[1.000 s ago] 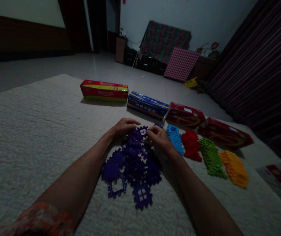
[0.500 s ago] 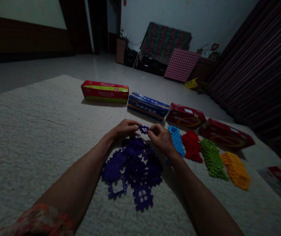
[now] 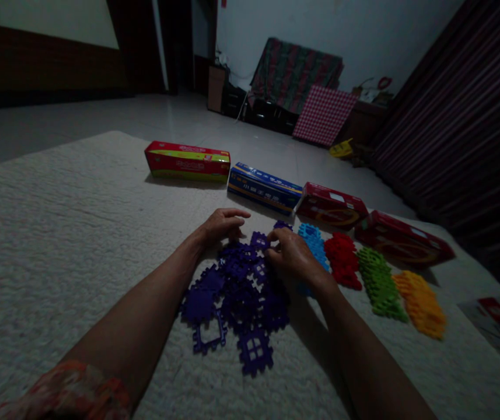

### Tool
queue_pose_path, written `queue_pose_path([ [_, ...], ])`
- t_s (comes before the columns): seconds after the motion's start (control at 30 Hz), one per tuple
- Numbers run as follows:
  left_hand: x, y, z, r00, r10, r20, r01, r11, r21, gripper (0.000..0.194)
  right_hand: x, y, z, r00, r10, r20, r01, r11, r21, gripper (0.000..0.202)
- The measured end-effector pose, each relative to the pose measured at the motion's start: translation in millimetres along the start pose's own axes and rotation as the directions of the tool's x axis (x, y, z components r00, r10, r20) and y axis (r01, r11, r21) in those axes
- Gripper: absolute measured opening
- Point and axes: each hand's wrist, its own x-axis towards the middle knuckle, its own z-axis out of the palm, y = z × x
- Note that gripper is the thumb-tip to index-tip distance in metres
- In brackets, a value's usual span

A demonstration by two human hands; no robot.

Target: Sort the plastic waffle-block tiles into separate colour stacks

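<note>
My left hand (image 3: 226, 224) hovers at the far left edge of a heap of purple interlocking building tiles (image 3: 238, 300), its fingers stretched out and holding nothing. On the far right side of the heap, my right hand (image 3: 292, 251) is curled, with thumb and forefinger at the edge of a purple window tile (image 3: 259, 240). Its grip there is partly hidden. Another purple tile (image 3: 282, 224) shows just behind the right knuckles. Nearest me lie a second window tile (image 3: 255, 351) and an open square frame tile (image 3: 209, 333).
Right of my hand are piles of blue tiles (image 3: 314, 242), red tiles (image 3: 341, 259), green tiles (image 3: 381, 283) and orange tiles (image 3: 420, 304). Behind them stand a red-yellow box (image 3: 188, 162), a blue box (image 3: 265, 189) and two dark red boxes (image 3: 332, 205) on the pale mat (image 3: 79, 221).
My left hand has let go of the small window tile that both hands held up. My right hand has moved slightly right and down, and a purple tile now shows behind it.
</note>
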Motion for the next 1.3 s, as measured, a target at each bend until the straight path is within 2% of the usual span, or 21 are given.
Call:
queue_pose_path([
  [0.1,1,-2,-0.7,1.0,0.002,0.009,-0.002,1.0,0.003,0.048,3,4,-5,0.999,-0.043,-0.008,0.043,0.998,-0.038,0.022],
  [0.23,3,-3,-1.4,1.0,-0.002,0.006,0.002,1.0,0.029,0.048,8,2,-4,0.99,-0.129,0.059,0.135,0.985,-0.11,0.024],
  [0.47,1,0,0.3,1.0,-0.011,-0.005,0.011,1.0,0.013,0.043,10,2,3,0.989,-0.126,0.08,0.137,0.98,-0.146,0.015],
  [0.57,0,0,0.9,1.0,-0.012,-0.01,0.012,1.0,0.002,0.043,13,11,2,0.987,-0.158,0.031,0.161,0.979,-0.124,0.019],
  [0.73,1,-2,0.9,1.0,-0.028,0.0,0.028,0.999,-0.042,0.042,21,36,-13,0.971,-0.076,-0.225,0.035,0.983,-0.179,0.025],
  [0.8,1,-2,0.5,1.0,-0.028,-0.002,0.028,0.999,-0.042,0.041,22,45,-17,0.962,-0.042,-0.268,-0.009,0.982,-0.188,0.023],
  [1.03,2,-3,-0.1,0.999,-0.027,-0.016,0.027,0.999,-0.017,0.039,23,51,-8,0.978,0.003,-0.207,-0.042,0.981,-0.187,0.025],
  [1.3,1,-3,0.5,1.0,-0.025,-0.004,0.025,0.999,-0.043,0.041,23,54,-3,0.978,-0.013,-0.206,-0.031,0.977,-0.209,0.024],
])
